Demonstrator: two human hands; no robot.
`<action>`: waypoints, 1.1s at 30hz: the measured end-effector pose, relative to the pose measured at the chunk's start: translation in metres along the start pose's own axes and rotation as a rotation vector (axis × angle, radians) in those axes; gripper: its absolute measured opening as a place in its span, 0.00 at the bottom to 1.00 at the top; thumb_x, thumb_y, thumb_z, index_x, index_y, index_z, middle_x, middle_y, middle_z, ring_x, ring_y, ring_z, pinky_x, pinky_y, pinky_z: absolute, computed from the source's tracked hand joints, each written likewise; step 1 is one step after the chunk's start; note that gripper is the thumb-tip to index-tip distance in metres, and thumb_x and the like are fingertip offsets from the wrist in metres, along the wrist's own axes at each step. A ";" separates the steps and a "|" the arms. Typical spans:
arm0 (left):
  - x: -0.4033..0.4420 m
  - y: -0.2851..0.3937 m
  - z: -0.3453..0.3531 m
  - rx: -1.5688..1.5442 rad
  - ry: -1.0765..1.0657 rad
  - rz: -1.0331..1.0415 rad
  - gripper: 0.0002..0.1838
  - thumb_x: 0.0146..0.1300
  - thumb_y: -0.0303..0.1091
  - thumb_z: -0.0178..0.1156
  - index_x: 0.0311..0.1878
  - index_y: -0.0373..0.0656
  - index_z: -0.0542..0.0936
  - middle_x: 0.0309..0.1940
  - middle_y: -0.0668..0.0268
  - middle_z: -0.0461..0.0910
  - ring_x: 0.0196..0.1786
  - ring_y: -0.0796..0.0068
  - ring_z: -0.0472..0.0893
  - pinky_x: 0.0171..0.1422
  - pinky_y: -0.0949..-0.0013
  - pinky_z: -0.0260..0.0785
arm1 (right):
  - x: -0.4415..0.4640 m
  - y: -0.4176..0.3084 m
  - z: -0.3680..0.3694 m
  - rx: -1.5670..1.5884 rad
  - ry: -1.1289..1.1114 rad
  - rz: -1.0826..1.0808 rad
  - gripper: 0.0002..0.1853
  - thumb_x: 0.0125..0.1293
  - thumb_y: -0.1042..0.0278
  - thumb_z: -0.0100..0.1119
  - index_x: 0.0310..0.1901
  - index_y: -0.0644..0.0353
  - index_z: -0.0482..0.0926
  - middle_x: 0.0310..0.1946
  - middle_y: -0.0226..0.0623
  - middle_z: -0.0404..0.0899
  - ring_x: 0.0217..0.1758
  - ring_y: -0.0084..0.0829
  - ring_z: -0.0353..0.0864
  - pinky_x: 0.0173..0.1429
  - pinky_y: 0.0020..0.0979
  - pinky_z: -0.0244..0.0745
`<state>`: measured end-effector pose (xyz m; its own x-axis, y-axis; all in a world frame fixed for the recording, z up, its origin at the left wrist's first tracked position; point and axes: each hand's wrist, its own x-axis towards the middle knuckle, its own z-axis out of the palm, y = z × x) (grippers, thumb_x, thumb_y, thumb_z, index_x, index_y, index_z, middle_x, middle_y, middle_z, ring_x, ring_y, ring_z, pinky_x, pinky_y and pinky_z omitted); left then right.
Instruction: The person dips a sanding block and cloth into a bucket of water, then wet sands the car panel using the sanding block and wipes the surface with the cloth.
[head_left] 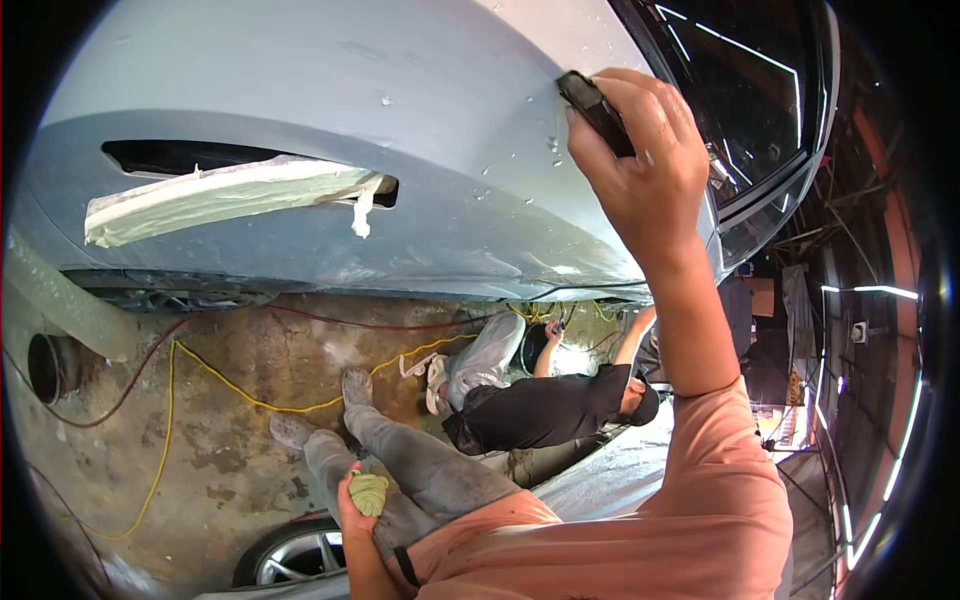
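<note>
From my remote seat I've got the right hand (pixel 650 150) up on the pale car panel (pixel 450 150), close to the dark window (pixel 745 75), with the arm stretched well out, probably because that spot lies at the far end of its reach. The fingers and thumb are clamped on a dark block (pixel 603 115), gripped from either side; I read that as a way of leaving its underside free to sit against the bodywork, though the contact face is hidden from me. Water droplets (pixel 386 101) dot the surface around it, so a firm pinch seems sensible on something that could well be slick. Down low, near the grey trousers (pixel 420 455), the left hand (pixel 354 512) is curled round a crumpled green wad (pixel 369 493), cloth or sponge, I can't tell which; held there, it's well apart from the panel and, I'd judge, out of the other arm's way. Along the panel, a pale wrapped strip (pixel 230 197) sits across the dark handle recess (pixel 190 156), one loose end dangling; the wrapping looks like masking, presumably there to shield what's beneath. Beyond, a person in a black top (pixel 550 410) crouches beside the same car, and a yellow cord (pixel 300 407) snakes over the stained floor (pixel 225 455).
</note>
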<state>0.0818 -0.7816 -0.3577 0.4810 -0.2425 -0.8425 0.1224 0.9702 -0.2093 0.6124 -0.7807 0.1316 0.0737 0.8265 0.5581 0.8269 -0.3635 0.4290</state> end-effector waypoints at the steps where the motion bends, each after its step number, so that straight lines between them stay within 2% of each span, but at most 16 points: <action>1: 0.000 0.001 0.000 0.016 -0.002 -0.004 0.24 0.79 0.49 0.56 0.71 0.48 0.81 0.45 0.53 0.90 0.43 0.49 0.91 0.48 0.49 0.87 | 0.001 -0.001 0.000 0.005 -0.001 0.003 0.14 0.55 0.75 0.79 0.43 0.57 0.85 0.43 0.33 0.90 0.42 0.39 0.88 0.46 0.38 0.83; 10: 0.000 -0.003 -0.001 0.028 -0.002 0.003 0.25 0.79 0.50 0.57 0.70 0.48 0.82 0.44 0.53 0.90 0.43 0.50 0.91 0.48 0.49 0.87 | 0.005 -0.002 -0.001 -0.011 -0.014 0.002 0.14 0.54 0.74 0.78 0.42 0.56 0.85 0.44 0.31 0.90 0.41 0.39 0.87 0.45 0.38 0.82; 13: 0.001 -0.003 -0.005 0.001 -0.015 -0.003 0.24 0.79 0.50 0.58 0.70 0.48 0.82 0.44 0.54 0.90 0.42 0.50 0.91 0.48 0.49 0.87 | -0.001 -0.009 -0.013 -0.009 -0.105 0.076 0.16 0.56 0.80 0.78 0.47 0.63 0.87 0.45 0.41 0.91 0.46 0.41 0.90 0.53 0.38 0.84; 33: 0.000 -0.006 -0.003 0.005 -0.030 -0.011 0.24 0.80 0.49 0.56 0.70 0.48 0.82 0.45 0.54 0.90 0.44 0.50 0.91 0.49 0.50 0.87 | 0.005 -0.007 -0.007 0.007 -0.073 0.042 0.16 0.55 0.80 0.78 0.46 0.63 0.87 0.45 0.41 0.91 0.45 0.42 0.89 0.53 0.38 0.84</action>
<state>0.0787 -0.7873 -0.3582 0.5052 -0.2530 -0.8251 0.1324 0.9675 -0.2156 0.6035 -0.7768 0.1365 0.1482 0.8399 0.5221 0.8261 -0.3953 0.4015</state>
